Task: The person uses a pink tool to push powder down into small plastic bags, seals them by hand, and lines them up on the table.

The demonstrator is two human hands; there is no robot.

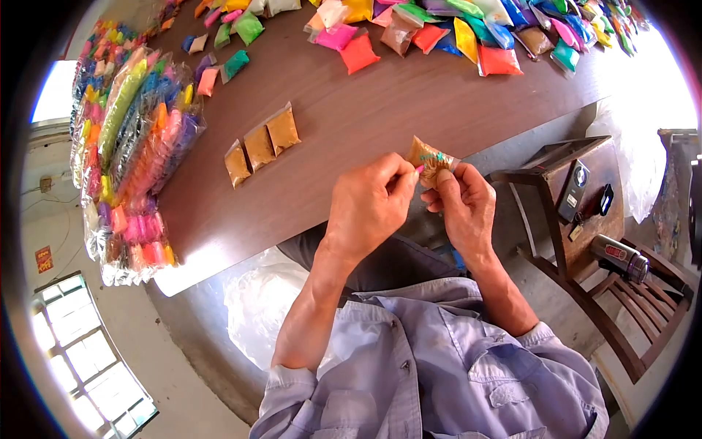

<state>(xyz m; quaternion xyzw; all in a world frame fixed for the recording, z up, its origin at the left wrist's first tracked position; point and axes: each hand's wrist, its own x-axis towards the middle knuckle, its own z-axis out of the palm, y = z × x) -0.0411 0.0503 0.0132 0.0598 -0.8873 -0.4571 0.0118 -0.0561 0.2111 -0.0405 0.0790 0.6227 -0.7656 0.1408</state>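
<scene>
A small clear packet with brown filling [422, 151] and green marks is held over the table's front edge. My right hand [468, 205] grips its lower end between thumb and fingers. My left hand [371, 201] is closed in a pinch at the packet's left side, on a small pink thing whose full shape is hidden by the fingers. To the left, three similar brown packets [259, 148] lie in a joined row on the brown table [329, 121].
Colourful packets [499, 61] are heaped along the table's far side. Bundled bags of coloured packets [146, 139] pile up at the left. A wooden chair [643, 293] with a flask [619, 257] stands right, beside a small wooden stand [585, 241]. Plastic sheeting [263, 300] hangs below the table.
</scene>
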